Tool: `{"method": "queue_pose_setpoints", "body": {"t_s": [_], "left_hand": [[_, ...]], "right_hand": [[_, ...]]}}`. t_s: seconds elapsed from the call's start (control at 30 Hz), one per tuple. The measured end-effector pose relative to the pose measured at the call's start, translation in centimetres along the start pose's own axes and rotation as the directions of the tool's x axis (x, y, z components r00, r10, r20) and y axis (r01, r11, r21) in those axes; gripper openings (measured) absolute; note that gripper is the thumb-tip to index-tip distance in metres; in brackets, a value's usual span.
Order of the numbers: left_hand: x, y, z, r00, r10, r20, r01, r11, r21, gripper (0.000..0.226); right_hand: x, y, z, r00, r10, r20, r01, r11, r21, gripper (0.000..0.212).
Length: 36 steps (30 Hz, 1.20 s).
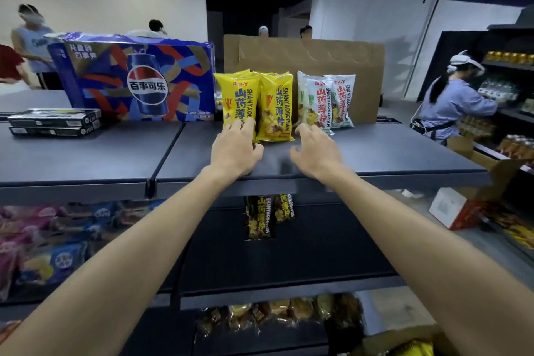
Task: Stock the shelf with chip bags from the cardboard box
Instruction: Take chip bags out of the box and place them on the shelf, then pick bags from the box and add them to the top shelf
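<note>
Two yellow chip bags (255, 101) stand upright on the dark top shelf (375, 150), with white chip bags (325, 101) to their right. My left hand (235, 150) reaches over the shelf edge, its fingertips touching the foot of the left yellow bag without gripping it. My right hand (316, 150) hovers with fingers spread just in front of the white bags, holding nothing. The cardboard box (404, 341) shows at the bottom right corner with yellow bags inside.
A blue Pepsi carton (135, 78) stands left of the bags, two flat black boxes (55, 121) further left. A brown cardboard sheet (318, 58) rises behind the bags. Lower shelves hold snack packs. A person (450, 101) works at the right shelving; others stand behind.
</note>
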<state>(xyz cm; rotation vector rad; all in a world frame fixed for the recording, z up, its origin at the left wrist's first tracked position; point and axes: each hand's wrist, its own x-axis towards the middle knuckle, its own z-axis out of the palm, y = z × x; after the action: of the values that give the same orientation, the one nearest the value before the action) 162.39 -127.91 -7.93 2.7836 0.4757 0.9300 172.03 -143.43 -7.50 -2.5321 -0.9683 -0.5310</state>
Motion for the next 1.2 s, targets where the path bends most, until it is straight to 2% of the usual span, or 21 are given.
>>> {"method": "queue_pose_setpoints", "body": {"t_s": [0.13,0.3,0.6,0.73,0.87,1.0,1.1,1.2], "left_hand": [[-0.5,2.4,0.1,0.998,0.062,0.003,-0.062,0.998,0.019,0.04],[-1.2,7.6,0.1,0.985,0.173,0.017,-0.173,0.985,0.025,0.027],[-4.4,23.8,2.6,0.924,0.373,0.084,-0.365,0.926,-0.097,0.026],[-8.7,31.8,6.1,0.853,0.473,0.22,-0.456,0.881,-0.125,0.02],[-14.6,36.4,11.1,0.773,0.478,0.417,-0.479,0.871,-0.112,0.025],[-20.6,38.2,15.6,0.664,0.463,0.588,-0.49,0.863,-0.126,0.023],[-23.8,37.9,18.7,0.6,0.442,0.666,-0.478,0.867,-0.145,0.025],[-25.8,36.9,21.5,0.568,0.416,0.71,-0.45,0.879,-0.155,0.027]], "right_hand": [[-2.0,1.9,-1.9,0.999,0.033,0.0,-0.033,0.997,-0.063,0.028],[-5.0,5.3,-5.1,0.992,0.117,-0.039,-0.119,0.991,-0.06,0.028],[-15.2,16.3,-12.8,0.955,0.287,-0.079,-0.295,0.949,-0.115,0.031],[-22.2,22.9,-15.8,0.92,0.389,-0.043,-0.391,0.906,-0.162,0.038],[-29.0,29.0,-15.7,0.857,0.512,0.054,-0.497,0.85,-0.175,0.044],[-34.5,32.8,-13.4,0.79,0.59,0.166,-0.556,0.804,-0.212,0.055],[-37.4,34.1,-10.8,0.739,0.632,0.233,-0.595,0.775,-0.213,0.043],[-39.7,35.1,-7.4,0.697,0.651,0.3,-0.621,0.758,-0.201,0.041]]}}
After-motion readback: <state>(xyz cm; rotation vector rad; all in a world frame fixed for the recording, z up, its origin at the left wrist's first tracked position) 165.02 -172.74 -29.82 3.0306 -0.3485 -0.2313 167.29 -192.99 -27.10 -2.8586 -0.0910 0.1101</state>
